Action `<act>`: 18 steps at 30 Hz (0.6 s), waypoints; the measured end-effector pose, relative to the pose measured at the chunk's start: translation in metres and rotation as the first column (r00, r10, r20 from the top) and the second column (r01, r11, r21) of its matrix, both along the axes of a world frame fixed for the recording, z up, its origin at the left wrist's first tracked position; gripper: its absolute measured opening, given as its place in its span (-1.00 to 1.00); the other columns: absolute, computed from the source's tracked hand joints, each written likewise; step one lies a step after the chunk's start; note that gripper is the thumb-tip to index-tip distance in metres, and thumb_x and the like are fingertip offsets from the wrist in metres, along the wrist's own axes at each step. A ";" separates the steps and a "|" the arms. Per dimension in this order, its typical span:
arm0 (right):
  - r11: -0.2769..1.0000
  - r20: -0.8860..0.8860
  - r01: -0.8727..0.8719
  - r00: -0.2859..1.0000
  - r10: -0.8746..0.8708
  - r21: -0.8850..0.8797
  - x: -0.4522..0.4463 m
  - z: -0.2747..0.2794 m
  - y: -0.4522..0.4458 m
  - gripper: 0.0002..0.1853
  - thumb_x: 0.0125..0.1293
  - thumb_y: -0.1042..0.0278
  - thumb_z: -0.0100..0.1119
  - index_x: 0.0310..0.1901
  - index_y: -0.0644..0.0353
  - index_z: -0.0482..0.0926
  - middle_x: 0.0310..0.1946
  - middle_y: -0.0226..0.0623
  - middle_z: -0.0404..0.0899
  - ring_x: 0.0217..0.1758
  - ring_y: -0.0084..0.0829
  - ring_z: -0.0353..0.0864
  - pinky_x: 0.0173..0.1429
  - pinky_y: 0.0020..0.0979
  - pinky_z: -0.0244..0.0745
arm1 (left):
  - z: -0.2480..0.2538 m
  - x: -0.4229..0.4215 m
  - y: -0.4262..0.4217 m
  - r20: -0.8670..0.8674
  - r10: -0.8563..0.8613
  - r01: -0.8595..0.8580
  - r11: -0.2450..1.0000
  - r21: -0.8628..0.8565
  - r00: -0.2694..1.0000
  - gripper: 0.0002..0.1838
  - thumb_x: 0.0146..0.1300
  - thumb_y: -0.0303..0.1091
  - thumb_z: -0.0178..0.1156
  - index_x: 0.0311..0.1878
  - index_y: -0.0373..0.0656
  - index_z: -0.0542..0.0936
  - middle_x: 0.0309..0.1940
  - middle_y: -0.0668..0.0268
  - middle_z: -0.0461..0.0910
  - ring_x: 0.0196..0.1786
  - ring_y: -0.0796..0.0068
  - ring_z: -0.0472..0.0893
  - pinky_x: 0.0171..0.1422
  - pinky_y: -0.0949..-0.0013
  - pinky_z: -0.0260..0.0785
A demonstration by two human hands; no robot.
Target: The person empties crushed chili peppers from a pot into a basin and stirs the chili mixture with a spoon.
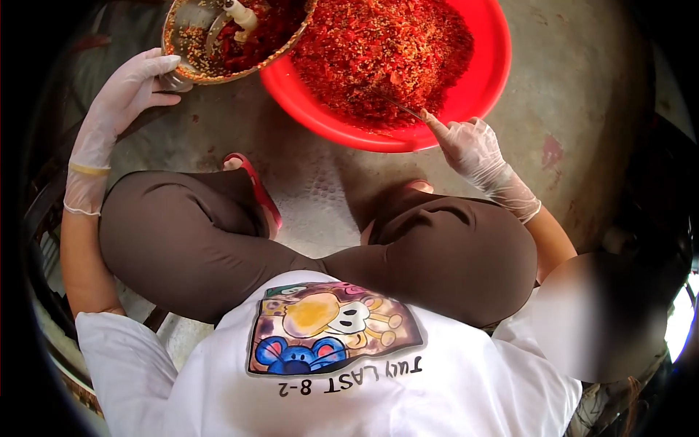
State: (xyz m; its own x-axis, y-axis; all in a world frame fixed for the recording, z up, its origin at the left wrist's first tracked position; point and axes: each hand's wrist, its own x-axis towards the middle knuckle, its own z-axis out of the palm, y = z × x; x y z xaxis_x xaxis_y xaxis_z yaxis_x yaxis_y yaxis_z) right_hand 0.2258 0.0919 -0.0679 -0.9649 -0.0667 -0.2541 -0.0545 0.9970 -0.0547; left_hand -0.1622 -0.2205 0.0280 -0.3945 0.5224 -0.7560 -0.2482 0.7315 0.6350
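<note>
My left hand (138, 87), in a thin clear glove, grips the side of a food processor bowl (177, 67) at the top left. Inside the tilted bowl are a white blade shaft (244, 18), red chopped chili and pale seeds. The bowl's lower right edge overlaps a red basin (499, 65) heaped with chopped chili (386, 54). My gloved right hand (470, 146) is closed on the thin metal handle of a utensil (403, 107) at the basin's near rim. The utensil's far end is buried in the chili, so its kind is hidden.
The basin rests on a grey concrete floor (575, 109) with a reddish stain to its right. My bent knees and red sandals (263, 191) are just below the basin. Dark furniture-like shapes line both edges of the view.
</note>
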 end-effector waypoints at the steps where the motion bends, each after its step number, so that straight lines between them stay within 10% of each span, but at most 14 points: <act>1: 1.000 0.016 -0.007 1.000 0.007 -0.014 0.000 0.000 -0.001 -0.42 0.12 0.44 0.07 0.26 -0.02 0.40 -0.64 -0.40 0.44 -0.59 -0.31 0.49 -0.37 -0.27 0.46 | -0.001 0.000 0.000 0.010 -0.001 0.001 1.000 0.003 1.000 -0.56 0.30 -0.12 0.15 0.14 -0.16 0.43 -0.01 0.34 0.56 -0.03 0.59 0.57 -0.01 0.41 0.51; 18: 0.984 0.006 -0.087 0.996 0.089 -0.154 0.022 0.019 0.019 -0.36 0.07 0.47 0.12 0.29 0.00 0.39 -0.68 -0.41 0.37 -0.65 -0.34 0.40 -0.40 -0.31 0.38 | 0.003 0.006 0.003 -0.018 0.043 -0.043 0.999 -0.003 0.999 -0.69 0.30 -0.13 0.16 -0.02 -0.10 0.49 -0.13 0.40 0.58 -0.08 0.58 0.60 0.01 0.39 0.47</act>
State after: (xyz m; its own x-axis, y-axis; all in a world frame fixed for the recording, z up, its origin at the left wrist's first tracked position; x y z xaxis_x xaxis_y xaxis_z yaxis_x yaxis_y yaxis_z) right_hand 0.2477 0.1110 -0.0486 -0.9502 -0.1907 -0.2466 -0.1402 0.9680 -0.2083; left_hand -0.1563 -0.2175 0.0313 -0.4303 0.5022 -0.7501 -0.2678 0.7225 0.6374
